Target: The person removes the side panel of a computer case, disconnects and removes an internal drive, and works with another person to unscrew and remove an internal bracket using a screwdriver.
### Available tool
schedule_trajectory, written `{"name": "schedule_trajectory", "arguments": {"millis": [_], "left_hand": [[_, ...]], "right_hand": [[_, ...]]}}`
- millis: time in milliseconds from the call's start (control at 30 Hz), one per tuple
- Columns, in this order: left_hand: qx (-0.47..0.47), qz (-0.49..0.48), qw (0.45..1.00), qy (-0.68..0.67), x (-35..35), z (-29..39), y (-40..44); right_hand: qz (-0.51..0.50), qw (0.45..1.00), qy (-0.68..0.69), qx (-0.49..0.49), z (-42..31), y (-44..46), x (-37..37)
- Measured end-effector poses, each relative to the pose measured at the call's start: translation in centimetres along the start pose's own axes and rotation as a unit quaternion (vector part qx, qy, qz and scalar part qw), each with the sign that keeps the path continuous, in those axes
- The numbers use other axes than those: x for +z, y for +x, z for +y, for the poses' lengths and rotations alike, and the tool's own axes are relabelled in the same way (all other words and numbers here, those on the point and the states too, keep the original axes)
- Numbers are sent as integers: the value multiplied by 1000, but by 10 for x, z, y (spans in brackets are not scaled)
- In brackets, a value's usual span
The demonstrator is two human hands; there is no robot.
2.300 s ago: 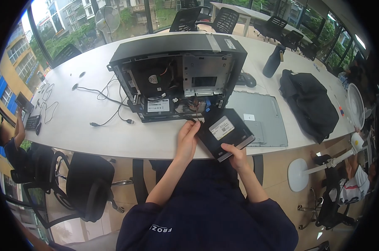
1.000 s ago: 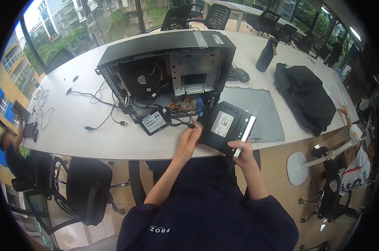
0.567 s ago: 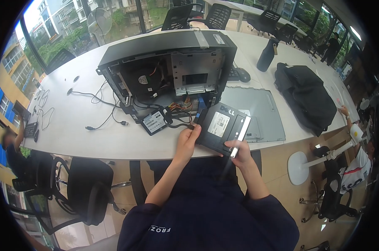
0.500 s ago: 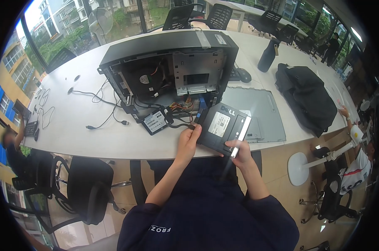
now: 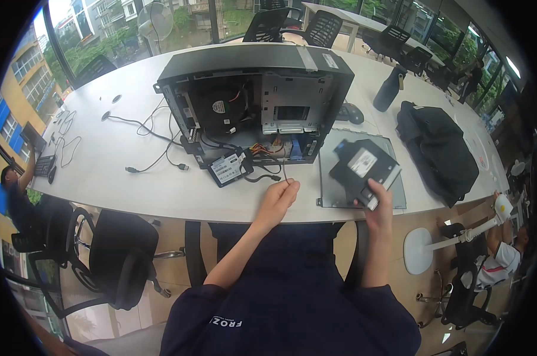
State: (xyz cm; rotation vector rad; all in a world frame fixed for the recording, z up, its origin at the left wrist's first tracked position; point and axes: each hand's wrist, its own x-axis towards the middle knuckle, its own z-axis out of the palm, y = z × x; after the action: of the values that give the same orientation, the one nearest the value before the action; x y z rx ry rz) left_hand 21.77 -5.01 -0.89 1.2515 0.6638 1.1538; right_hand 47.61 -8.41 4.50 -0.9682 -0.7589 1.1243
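With right hand (image 5: 382, 207) curled round black drive (image 5: 363, 168), holds it at four o'clock from case (image 5: 250, 63), likely for clearance; with left hand (image 5: 274, 205) nearly closed, pinches thin cable (image 5: 285, 172).

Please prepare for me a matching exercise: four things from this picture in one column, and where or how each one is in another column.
1. black box
2. thin cable
3. bottle
4. grey panel

A. flat on the table
B. in the right hand
C. standing upright
D. in the left hand

Pairs: 1-B, 2-D, 3-C, 4-A
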Motion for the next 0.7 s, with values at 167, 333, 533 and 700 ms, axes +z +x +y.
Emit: {"name": "schedule_trajectory", "arguments": {"millis": [167, 333, 533, 700], "left_hand": [[-8, -12, 1000, 7, 0, 1, 2], [3, -6, 999, 44, 1, -2, 3], [-18, 7, 998, 56, 2, -1, 3], [-12, 8, 998, 69, 4, -1, 2]], "right_hand": [[127, 991, 11, -37, -6, 16, -25], [180, 981, 1, -71, -6, 27, -51], [126, 989, 26, -67, 6, 39, -74], [102, 992, 40, -55, 8, 40, -71]]}}
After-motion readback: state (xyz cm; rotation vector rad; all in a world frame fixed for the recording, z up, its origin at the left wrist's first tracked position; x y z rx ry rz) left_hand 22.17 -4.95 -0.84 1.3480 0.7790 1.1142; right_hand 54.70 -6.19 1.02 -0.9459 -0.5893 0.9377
